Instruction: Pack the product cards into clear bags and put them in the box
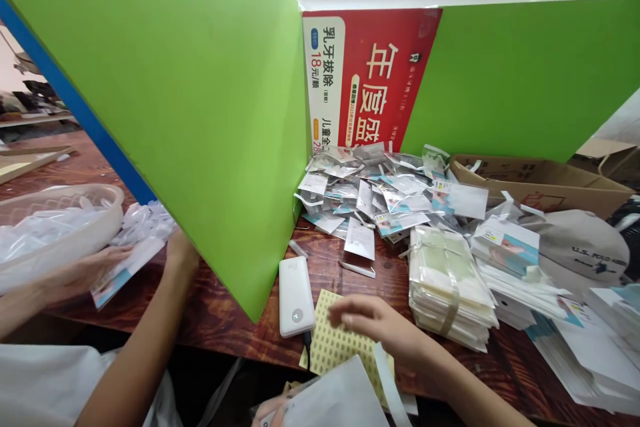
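At the bottom edge, my left hand (270, 411) is closed on a white card packet (336, 400), partly cut off by the frame. A pale strip (390, 383), perhaps a flap, rises beside it. Above the packet, my right hand (373, 320) hovers over or touches a yellow sheet of small round stickers (324, 341); I cannot tell which. Its fingers point left, slightly bent and apart, with nothing visible in them. Left of the sheet lies a white power bank (296, 293) with a black cable plugged in.
Green partition boards (215, 113) stand left and behind. Bagged cards (360, 197) are heaped at the back. To the right are a strapped stack of plastic sleeves (447, 287), card stacks (520, 293), a cap (583, 247) and a cardboard box (540, 180). Leftward, a co-worker's hands (100, 263) hold a card near a basket (113, 213).
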Demonstrator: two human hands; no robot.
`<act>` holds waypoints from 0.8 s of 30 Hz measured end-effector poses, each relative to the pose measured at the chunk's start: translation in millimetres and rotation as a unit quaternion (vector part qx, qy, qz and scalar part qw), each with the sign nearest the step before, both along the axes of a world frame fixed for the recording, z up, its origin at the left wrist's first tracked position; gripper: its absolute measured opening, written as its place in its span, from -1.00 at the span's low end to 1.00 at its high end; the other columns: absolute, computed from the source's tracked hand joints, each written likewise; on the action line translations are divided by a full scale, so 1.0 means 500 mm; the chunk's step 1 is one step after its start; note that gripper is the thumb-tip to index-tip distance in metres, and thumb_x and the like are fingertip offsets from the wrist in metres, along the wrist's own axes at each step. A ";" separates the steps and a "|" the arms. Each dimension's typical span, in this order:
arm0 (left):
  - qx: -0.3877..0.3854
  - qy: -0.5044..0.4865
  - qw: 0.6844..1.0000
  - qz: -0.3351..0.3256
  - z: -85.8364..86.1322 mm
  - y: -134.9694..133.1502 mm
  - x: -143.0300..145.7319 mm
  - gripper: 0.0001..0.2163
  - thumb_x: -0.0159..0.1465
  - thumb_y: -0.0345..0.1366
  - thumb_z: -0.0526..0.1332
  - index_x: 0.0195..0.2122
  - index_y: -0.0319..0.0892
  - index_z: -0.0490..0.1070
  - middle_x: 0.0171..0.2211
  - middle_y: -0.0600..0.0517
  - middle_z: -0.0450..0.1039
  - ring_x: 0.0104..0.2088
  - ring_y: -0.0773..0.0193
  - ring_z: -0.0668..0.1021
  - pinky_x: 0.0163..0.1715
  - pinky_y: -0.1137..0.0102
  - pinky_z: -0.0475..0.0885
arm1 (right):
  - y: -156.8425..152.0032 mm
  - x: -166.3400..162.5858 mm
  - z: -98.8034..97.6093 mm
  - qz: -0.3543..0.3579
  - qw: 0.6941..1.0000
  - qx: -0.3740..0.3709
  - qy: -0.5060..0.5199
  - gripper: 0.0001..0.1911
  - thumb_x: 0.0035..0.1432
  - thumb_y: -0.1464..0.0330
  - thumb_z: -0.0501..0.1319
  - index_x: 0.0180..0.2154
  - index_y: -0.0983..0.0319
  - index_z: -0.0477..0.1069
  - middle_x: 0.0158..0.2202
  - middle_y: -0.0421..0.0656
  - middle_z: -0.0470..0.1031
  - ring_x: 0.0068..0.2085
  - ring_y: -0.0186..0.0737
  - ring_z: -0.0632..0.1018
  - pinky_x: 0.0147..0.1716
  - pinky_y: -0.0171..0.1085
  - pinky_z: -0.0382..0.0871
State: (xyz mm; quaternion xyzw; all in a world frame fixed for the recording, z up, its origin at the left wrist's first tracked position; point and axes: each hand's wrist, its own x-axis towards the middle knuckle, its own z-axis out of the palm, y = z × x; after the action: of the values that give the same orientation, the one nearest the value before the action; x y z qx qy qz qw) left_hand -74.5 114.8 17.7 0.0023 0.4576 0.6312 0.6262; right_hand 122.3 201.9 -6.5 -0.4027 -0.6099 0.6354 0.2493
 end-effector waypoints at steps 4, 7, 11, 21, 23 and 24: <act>0.017 0.010 1.000 0.019 0.023 0.068 -0.039 -0.75 0.36 -0.19 0.21 0.00 -0.15 0.44 0.03 -0.03 0.46 -0.05 0.05 0.54 -0.10 0.16 0.52 | -0.100 0.051 0.025 0.031 0.994 -0.093 0.047 -0.56 0.04 0.18 0.35 -0.07 0.26 0.51 -0.13 -0.06 0.57 -0.08 -0.02 0.56 -0.11 -0.20 0.39; 0.033 0.029 0.998 0.038 0.057 0.105 -0.075 -0.76 0.35 -0.19 0.22 0.01 -0.11 0.43 0.03 -0.04 0.46 -0.04 0.06 0.54 -0.11 0.15 0.53 | -0.139 0.056 0.026 0.004 0.989 -0.126 0.075 -0.47 -0.02 0.08 0.39 -0.08 0.26 0.48 -0.19 -0.10 0.54 -0.17 -0.10 0.53 -0.19 -0.27 0.35; 0.068 0.058 0.994 0.067 0.120 0.143 -0.123 -0.74 0.36 -0.18 0.20 0.01 -0.15 0.43 0.03 -0.04 0.46 -0.06 0.07 0.55 -0.11 0.16 0.53 | -0.159 0.042 0.026 0.002 0.994 -0.090 0.065 -0.43 0.05 -0.05 0.34 -0.14 0.30 0.45 -0.29 -0.12 0.48 -0.28 -0.21 0.45 -0.32 -0.33 0.26; 0.120 0.102 0.985 0.077 0.178 0.134 -0.132 -0.73 0.40 -0.13 0.13 -0.06 -0.19 0.46 -0.16 0.04 0.52 -0.15 0.04 0.60 -0.26 0.24 0.56 | -0.169 0.038 0.001 -0.013 0.988 -0.132 0.081 -0.43 -0.11 0.02 0.41 -0.17 0.29 0.49 -0.36 -0.17 0.45 -0.37 -0.28 0.39 -0.42 -0.37 0.17; 0.111 0.109 0.986 0.064 0.152 0.100 -0.106 -0.73 0.37 -0.12 0.18 -0.02 -0.17 0.44 -0.11 0.00 0.52 -0.17 0.10 0.59 -0.25 0.24 0.56 | -0.172 0.040 0.003 -0.012 0.987 -0.138 0.085 -0.45 -0.12 0.07 0.41 -0.15 0.28 0.50 -0.34 -0.17 0.46 -0.35 -0.28 0.39 -0.41 -0.37 0.18; 0.104 0.113 0.987 0.056 0.135 0.080 -0.090 -0.72 0.36 -0.12 0.19 -0.01 -0.16 0.44 -0.09 -0.02 0.51 -0.17 0.12 0.59 -0.24 0.23 0.57 | -0.173 0.041 0.005 -0.014 0.986 -0.141 0.088 -0.47 -0.11 0.10 0.41 -0.14 0.28 0.51 -0.33 -0.17 0.47 -0.34 -0.27 0.40 -0.41 -0.38 0.19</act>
State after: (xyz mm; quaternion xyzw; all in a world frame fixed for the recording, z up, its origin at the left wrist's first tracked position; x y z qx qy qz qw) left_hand -119.3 154.7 85.1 0.1127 0.4571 0.7052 0.5302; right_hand 142.7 115.5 -4.0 -0.3851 -0.4841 0.7444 0.2513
